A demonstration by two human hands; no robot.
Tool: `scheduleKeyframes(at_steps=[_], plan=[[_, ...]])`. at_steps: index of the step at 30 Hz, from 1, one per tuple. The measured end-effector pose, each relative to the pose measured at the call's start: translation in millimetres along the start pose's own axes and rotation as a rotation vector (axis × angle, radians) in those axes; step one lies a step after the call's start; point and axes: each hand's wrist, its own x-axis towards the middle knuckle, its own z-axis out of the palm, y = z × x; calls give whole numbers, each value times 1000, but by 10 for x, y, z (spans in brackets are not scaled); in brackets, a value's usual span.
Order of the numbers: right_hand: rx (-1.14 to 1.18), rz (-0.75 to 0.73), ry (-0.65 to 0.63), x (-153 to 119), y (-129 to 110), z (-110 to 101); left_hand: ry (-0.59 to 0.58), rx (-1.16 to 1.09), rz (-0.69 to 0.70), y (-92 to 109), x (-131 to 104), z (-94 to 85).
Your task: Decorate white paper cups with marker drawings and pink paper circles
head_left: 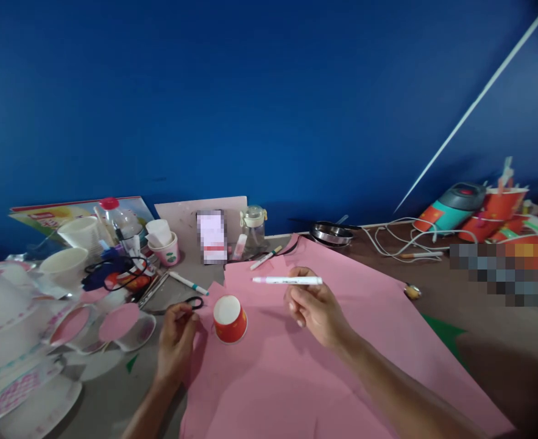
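One red paper cup (230, 324) between two bare hands (177, 335) (315, 306). Near the cup, three slim white marker pens (291, 281) (265, 258) (187, 283); beyond it, one lit phone (212, 236).

We had a grey-brown table (520, 360) before us, with a large pink sheet (287, 384) spread over its middle and a red paper cup (230, 326) standing on that sheet. Along the back we saw a phone (212, 238) propped upright, a clear jar (254, 236) and a metal pan (331, 233). To the right we had a loose white cable (426, 256); to the left, a small green scrap (131, 364).
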Motion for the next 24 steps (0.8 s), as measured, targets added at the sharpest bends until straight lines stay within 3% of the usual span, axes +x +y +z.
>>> scheduleKeyframes(at_steps=[7, 15, 24], plan=[[112, 29, 211, 66, 146, -3, -84, 92, -10, 127, -8, 17], [417, 185, 246, 165, 335, -156, -78, 250, -1, 79, 37, -1], [540, 267, 259, 162, 627, -206, -166, 66, 5, 31, 54, 20]])
